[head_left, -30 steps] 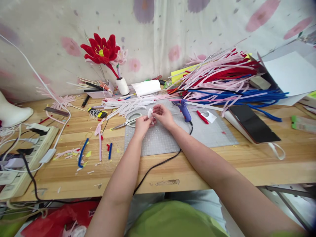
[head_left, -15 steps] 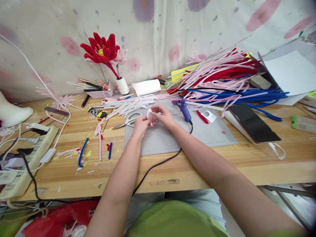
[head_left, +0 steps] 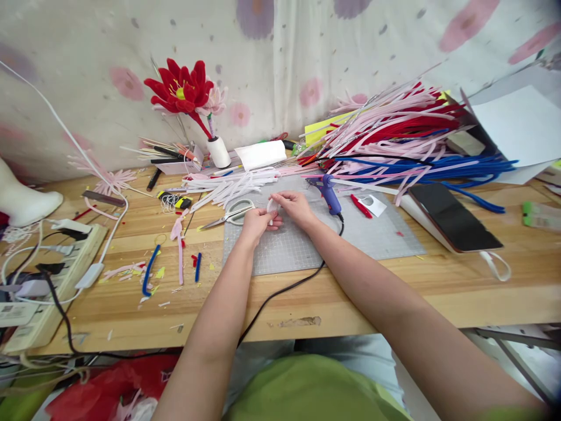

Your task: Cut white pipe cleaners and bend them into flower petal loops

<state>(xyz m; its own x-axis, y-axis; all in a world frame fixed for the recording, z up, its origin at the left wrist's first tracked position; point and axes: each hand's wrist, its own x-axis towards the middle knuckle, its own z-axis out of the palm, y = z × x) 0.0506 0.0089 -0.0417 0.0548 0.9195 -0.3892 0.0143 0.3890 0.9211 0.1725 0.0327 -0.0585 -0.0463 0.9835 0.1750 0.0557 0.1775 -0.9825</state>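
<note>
A small white fuzzy piece [head_left: 272,207] is between my two hands, above the left part of the grey cutting mat [head_left: 289,251]. My left hand [head_left: 259,223] pinches its lower part, with the fingertips partly hidden. From the right, my right hand [head_left: 293,207] holds its upper part between thumb and fingers. Scissors [head_left: 239,211] with grey handles lie just left of my hands. A purple glue gun [head_left: 328,195] rests on the mat to the right, its black cord running down past my right forearm. White fuzzy stems [head_left: 236,186] lie behind my hands.
Red flower [head_left: 182,88] in a white holder [head_left: 218,153] at the back. A pile of pink, red and blue stems [head_left: 394,134] and a phone [head_left: 456,216] on the right. Red tool [head_left: 360,206] on the mat. Power strip [head_left: 65,280] at left; blue stem pieces [head_left: 151,270] nearer.
My hands have shifted slightly, and the white piece between them now shows thinner and less rounded. The whole view has moved a little.
</note>
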